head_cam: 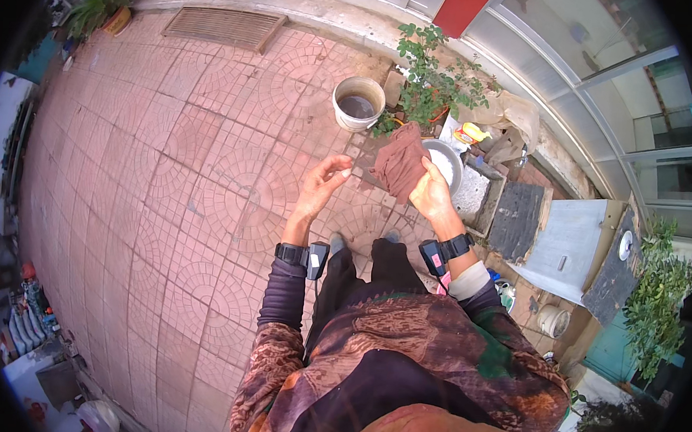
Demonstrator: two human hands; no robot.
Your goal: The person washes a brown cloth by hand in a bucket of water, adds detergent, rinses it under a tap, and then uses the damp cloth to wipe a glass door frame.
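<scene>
A crumpled brown cloth, which looks damp, hangs from my right hand; my thumb and fingers pinch its right edge. My left hand is raised to the left of the cloth, apart from it, with its fingers bent and nothing held. Just beyond my right hand sits a grey basin with white suds in it, partly hidden by the cloth and hand. A white bucket with murky liquid stands farther out on the paving. Both wrists wear black strapped devices.
A concrete trough adjoins the basin, with a yellow packet behind it. A leafy bush grows by the wall. To the right are a sheet-metal cover and a small bucket. A metal grate lies at the far wall.
</scene>
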